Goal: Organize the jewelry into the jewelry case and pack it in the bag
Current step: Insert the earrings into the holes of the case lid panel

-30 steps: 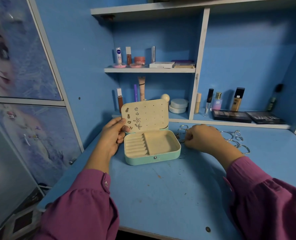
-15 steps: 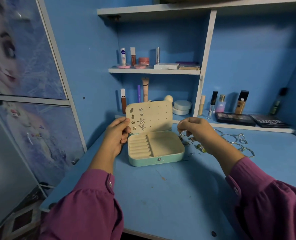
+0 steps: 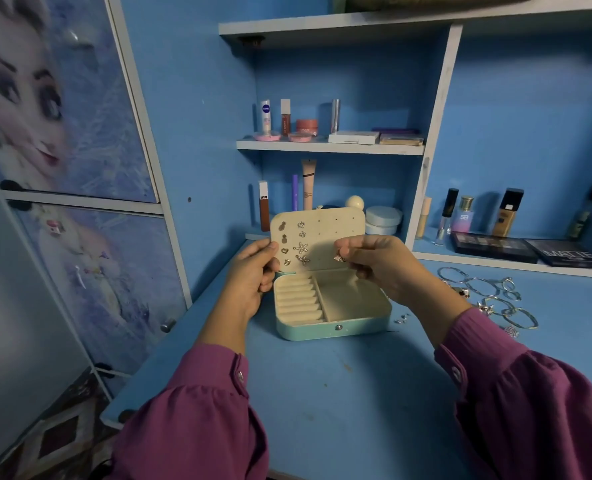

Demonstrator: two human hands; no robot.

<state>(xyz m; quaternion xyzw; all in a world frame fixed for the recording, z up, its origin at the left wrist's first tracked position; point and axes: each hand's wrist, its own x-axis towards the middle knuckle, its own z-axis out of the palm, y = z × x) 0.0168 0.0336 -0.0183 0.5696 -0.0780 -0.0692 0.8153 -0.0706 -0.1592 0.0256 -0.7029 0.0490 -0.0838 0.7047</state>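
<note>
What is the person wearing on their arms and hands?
Both arms are covered by long, loose, magenta-purple sleeves. The left sleeve and the right sleeve puff out and gather into a snug cuff at the wrist, each closed with a small round button. The left hand and right hand are bare: no gloves, and no rings or bracelets that show.

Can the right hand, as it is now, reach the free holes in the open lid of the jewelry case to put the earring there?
Probably yes. The right hand pinches an earring just in front of the lid, whose right part shows free holes. Nothing stands between them, and the left hand holds the lid's left edge.
</note>
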